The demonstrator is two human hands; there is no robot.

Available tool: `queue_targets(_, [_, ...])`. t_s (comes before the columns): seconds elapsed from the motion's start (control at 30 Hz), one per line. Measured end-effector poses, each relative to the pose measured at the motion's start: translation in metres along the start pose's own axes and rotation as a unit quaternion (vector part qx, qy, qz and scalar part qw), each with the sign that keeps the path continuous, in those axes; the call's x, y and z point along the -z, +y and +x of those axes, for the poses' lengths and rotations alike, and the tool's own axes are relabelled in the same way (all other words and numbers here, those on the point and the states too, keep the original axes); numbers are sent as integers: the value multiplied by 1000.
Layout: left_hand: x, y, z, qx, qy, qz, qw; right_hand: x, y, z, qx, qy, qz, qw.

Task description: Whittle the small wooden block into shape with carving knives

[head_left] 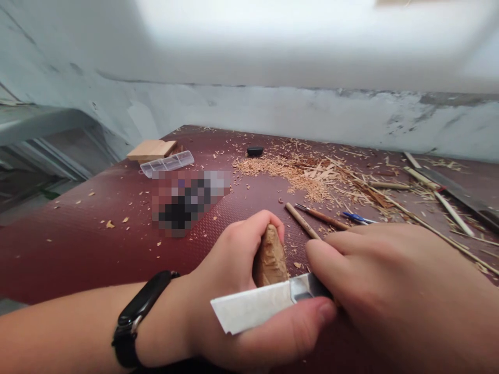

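Pale carved wood piece [270, 257] sits nearest the camera, upright in the left hand [234, 270]. The fingers are curled tight round it, and the thumb is stretched out under the blade, I judge as a brace. A black wristband [136, 317] is on that wrist.

The right hand [390, 291] is closed over the knife [253, 306]. Its handle is hidden, and the flat broad blade lies edge-on against the lower part of the wood, an angle suited to paring.

Beyond the hands, on the dark red table [78, 234], a thin stick [302, 221] and a blue pen [356, 218] lie within reach. Farther off is a heap of shavings [280, 169] — I judge it carving waste. At the far left, well apart, are a clear plastic box [167, 163] and wooden blocks [152, 149].
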State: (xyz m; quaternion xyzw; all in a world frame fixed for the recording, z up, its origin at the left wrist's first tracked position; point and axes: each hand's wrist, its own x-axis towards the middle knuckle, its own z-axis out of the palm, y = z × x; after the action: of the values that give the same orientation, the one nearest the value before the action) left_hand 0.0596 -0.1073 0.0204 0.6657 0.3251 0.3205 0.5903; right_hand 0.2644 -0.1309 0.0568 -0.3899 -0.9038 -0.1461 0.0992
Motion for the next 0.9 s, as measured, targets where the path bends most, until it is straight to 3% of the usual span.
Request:
queue_targets(0.13, [3, 10, 0, 17, -8, -76, 997, -3, -1, 3, -1, 30, 36, 999])
queue_targets(0.27, [0, 10, -4, 116, -9, -131, 985, -9, -4, 5, -44, 41, 17, 998])
queue_targets(0.37, [-2, 5, -7, 143, 15, -160, 977, -13, -5, 3, -67, 58, -10, 996])
queue_targets(0.43, [0, 3, -7, 116, 25, -117, 986, -13, -5, 1, -57, 62, -13, 996])
queue_targets(0.53, [7, 5, -2, 43, -3, -35, 998, -11, -2, 0, -23, 58, -10, 998])
queue_targets(0.67, [11, 6, 4, -29, -8, 24, 999, -6, 2, 4, 25, 40, 35, 998])
queue_targets(0.8, [9, -1, 3, -32, 9, 79, 996, -5, 6, 7, 6, 11, 69, 998])
queue_targets(0.9, [8, -2, 2, -3, 12, 57, 998, -6, 6, 7, 1, 23, 70, 997])
